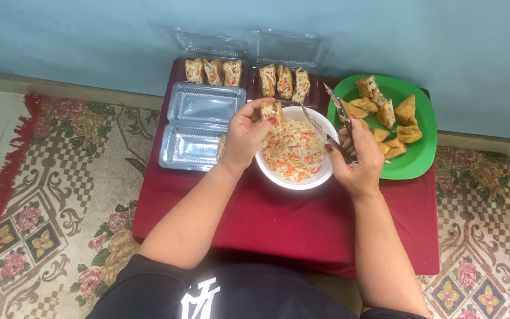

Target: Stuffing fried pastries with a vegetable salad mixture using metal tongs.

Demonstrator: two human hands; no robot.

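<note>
Head view: the left hand pinches a stuffed tofu piece over the white bowl of shredded filling — spills drop back in. The right hand grips metal tongs, tips apart over the bowl.

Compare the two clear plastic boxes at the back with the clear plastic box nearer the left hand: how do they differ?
The back boxes each hold three stuffed tofu pieces; the near box holds none. The back boxes have their lids propped up toward the blue wall; the near box lies folded out flat on the red cloth. The back boxes lie farther from the left hand; the near box lies beside it. All are clear, hinged and open.
</note>
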